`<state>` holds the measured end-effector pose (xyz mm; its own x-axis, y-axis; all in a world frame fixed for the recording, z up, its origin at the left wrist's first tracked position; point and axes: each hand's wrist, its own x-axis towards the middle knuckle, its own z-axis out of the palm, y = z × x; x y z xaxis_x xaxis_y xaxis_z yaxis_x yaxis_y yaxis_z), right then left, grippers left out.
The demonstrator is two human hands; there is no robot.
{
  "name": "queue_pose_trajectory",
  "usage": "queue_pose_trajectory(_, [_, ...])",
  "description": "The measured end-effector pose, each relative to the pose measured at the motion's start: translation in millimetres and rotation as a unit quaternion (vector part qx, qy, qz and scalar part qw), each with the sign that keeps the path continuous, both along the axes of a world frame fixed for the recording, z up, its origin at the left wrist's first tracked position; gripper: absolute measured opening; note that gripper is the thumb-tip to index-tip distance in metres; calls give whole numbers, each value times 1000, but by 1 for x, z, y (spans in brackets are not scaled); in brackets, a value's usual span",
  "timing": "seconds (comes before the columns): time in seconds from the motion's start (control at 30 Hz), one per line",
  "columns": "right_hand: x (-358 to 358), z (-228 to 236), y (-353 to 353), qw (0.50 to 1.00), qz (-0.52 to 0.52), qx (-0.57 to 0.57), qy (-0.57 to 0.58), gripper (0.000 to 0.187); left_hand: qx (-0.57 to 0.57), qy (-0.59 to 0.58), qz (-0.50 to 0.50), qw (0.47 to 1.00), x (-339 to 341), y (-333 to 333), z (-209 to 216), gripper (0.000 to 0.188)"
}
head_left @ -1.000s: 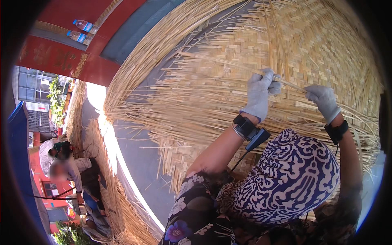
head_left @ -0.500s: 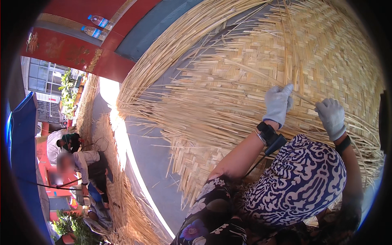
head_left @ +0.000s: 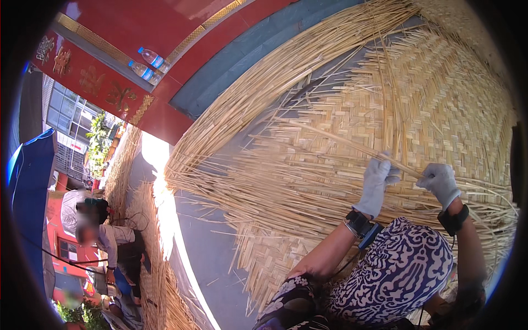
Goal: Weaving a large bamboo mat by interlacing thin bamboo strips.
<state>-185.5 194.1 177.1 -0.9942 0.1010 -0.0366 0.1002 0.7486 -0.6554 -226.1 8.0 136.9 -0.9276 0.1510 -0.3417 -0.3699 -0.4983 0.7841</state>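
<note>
Two clear plastic bottles (head_left: 147, 63) with blue caps lie side by side on a ledge of the red wall (head_left: 137, 30) at upper left; what they hold cannot be made out. The big mat (head_left: 418, 104) is flat bamboo strip woven in a herringbone-like pattern, pale straw in colour, filling the right and centre of the view; its lower and left margins are unwoven, loose strips fanning out in a ragged fringe over grey pavement (head_left: 203, 247). The left hand (head_left: 379, 179), in a white glove, is closed around a long thin strip (head_left: 352, 144) that runs up and to the left, lifted above the weave. The right hand (head_left: 440, 181), also gloved, is closed on the same strip just beside the left, a short gap between them. Both wrists carry dark bands, and a blue-and-white patterned cloth (head_left: 396, 275) covers the lap below them. A grey-blue band (head_left: 264, 60) runs along the foot of the wall beyond the mat's far edge. To the left, bare pavement lies between the fringe and a second heap of strips (head_left: 148, 258), where another person (head_left: 104, 236) crouches, well apart.
</note>
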Motion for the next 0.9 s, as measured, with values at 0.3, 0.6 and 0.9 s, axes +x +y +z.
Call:
queue_pose_trajectory(0.3, [5, -8, 43, 957, 91, -204, -187, 27, 1, 68, -45, 997, -21, -26, -5, 21])
queue_pose_trajectory(0.6, [-34, 44, 45, 920, 120, 367, 66, 11, -87, 76, 20, 993, -50, -9, -5, 21])
queue_pose_trajectory(0.9, [-69, -40, 81, 933, 6, 312, -180, 20, -104, 43, -141, 984, -120, 30, -32, 42])
